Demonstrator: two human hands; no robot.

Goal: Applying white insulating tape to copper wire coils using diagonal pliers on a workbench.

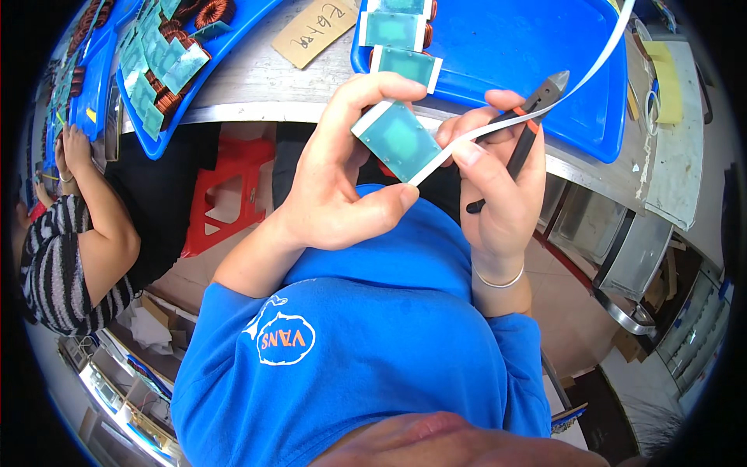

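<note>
My left hand [331,191] is closed on a green square board [401,142] with white strips along two opposite edges, thumb at the lower corner and fingers along the far side. In my right hand [502,191] rests a pair of side cutters [544,93] with black and orange handles, jaws pointing up and away. The thumb and fingers of that hand also pinch a white strip [595,70] at the board's right edge. From there the strip runs up past the top of the view. The coil side of the held board is mostly hidden.
Beyond my hands, a blue tray [615,117] holds a row of similar green boards [395,31] at its left. Another blue tray [156,146] carries boards and copper coils. Between them lies a cardboard piece [313,33]. A co-worker's arm [105,210] is at the left, near a red stool [226,194].
</note>
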